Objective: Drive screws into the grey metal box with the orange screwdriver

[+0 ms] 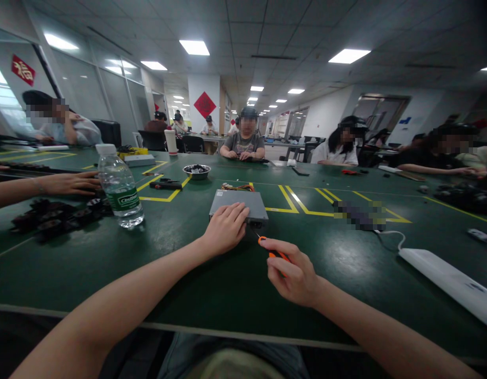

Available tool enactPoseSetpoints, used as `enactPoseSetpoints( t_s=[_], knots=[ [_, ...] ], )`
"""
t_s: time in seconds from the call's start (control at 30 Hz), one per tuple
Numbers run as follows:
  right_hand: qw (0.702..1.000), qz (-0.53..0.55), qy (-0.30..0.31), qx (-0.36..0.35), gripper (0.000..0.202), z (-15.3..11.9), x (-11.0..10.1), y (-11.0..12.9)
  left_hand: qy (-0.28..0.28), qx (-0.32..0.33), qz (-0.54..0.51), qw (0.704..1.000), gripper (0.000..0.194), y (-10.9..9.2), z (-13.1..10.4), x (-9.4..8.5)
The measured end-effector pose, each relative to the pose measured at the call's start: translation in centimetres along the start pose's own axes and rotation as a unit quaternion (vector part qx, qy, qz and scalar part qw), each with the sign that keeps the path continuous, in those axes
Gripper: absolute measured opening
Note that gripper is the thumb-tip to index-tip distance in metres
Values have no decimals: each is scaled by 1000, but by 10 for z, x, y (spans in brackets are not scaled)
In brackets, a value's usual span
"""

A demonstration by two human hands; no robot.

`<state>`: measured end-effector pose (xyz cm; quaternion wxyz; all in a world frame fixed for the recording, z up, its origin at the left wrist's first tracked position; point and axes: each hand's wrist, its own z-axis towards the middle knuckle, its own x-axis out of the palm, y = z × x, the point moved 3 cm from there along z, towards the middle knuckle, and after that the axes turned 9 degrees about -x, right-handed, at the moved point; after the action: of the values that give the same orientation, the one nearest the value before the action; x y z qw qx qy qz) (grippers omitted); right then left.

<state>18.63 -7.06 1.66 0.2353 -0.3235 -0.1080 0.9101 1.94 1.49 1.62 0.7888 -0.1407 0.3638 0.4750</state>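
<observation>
A grey metal computer power supply [256, 201] lies on the green table, its bundle of coloured wires at the far side. My left hand [226, 227] rests on its top, fingers stretched out and lying flat over the near part of the casing. In my right hand [294, 271] is a screwdriver [283, 257] with an orange and black handle, gripped between thumb and fingers. The thin shaft points at the near side of the power supply, close to its socket. Whether the tip touches a screw is too small to tell.
To the left stand a water bottle [121, 192] and a pile of black parts [56, 218], near another person's hand [70, 184]. A metal bowl [196, 171] sits farther back. On the right are a blurred dark device [356, 215] and a white power strip [444, 279].
</observation>
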Motion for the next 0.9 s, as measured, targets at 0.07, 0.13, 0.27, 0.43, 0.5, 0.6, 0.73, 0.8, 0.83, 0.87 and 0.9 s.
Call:
enactPoseSetpoints(
  t_s=[0.07,0.13,0.27,0.43,0.5,0.6,0.73,0.8,0.83,0.87,0.9],
  knots=[
    [1000,2,3,1,25,0,0,-1,-4,1,-2,1000,37,0,0,0],
    [1000,-3,6,-5,25,0,0,-2,-6,3,-1,1000,37,0,0,0],
    [999,-5,30,-28,24,0,1,-2,-2,5,6,1000,38,0,0,0],
    [1000,10,12,5,25,0,1,-3,-3,1,5,1000,38,0,0,0],
    [1000,-1,3,7,24,1,-1,-3,-4,0,4,1000,38,0,0,0],
    [1000,-29,-10,-5,23,2,-4,-2,-5,0,5,1000,37,0,0,-1],
    [1000,4,-21,-7,27,-1,-1,-1,-6,2,7,1000,37,0,0,-2],
    [999,32,-24,17,29,-2,1,-2,-8,3,7,1000,37,0,0,-2],
    [998,40,-27,28,29,-2,1,-3,-10,4,6,1000,37,0,0,-2],
    [998,44,-31,36,29,-1,1,-4,-10,3,6,1000,37,0,0,-1],
    [998,45,-33,35,27,0,0,-4,-10,2,5,1000,37,0,0,-1]
  ],
)
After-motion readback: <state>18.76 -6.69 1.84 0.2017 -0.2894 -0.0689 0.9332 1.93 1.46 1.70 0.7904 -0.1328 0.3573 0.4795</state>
